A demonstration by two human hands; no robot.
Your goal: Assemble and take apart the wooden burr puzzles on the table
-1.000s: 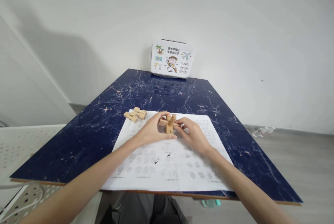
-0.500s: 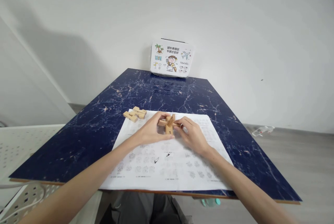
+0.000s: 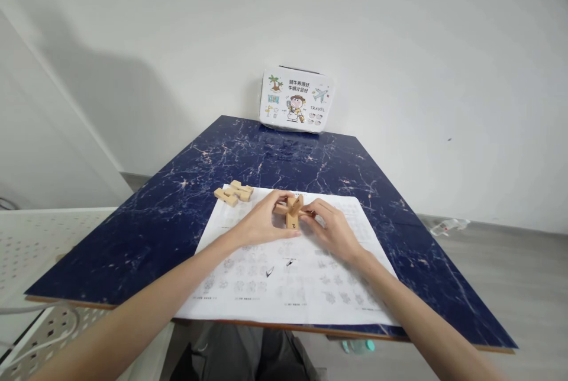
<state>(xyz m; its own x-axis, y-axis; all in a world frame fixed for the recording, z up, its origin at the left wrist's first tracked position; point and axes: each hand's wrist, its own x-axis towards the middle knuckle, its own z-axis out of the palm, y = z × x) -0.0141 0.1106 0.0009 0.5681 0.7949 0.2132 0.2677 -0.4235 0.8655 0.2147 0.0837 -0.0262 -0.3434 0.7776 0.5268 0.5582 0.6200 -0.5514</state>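
Over a white printed sheet [image 3: 266,304], both hands are closed on a small cluster of interlocking wooden puzzle blocks [image 3: 293,221]. A "2" marks the block facing me. My left hand [image 3: 261,221] grips the cluster from the left, thumb at the near end and fingers curled round the far side. From the right, my right hand [image 3: 331,227] pinches a block that sticks out sideways; its fingers hide part of that piece. Several notched wooden blocks [image 3: 234,191] lie loose at the sheet's upper left corner, away from both hands.
The sheet lies on a blue marbled table [image 3: 284,162]. At the back, against the wall, leans a white cartoon case [image 3: 296,100]. A white perforated surface [image 3: 35,245] stands at the left. A clear plastic item [image 3: 449,226] and a teal-capped bottle [image 3: 359,345] are on the floor.
The whole view has shifted slightly, so everything sits a little further right. Both hands keep their hold on the wooden cluster, with hardly any other movement visible.
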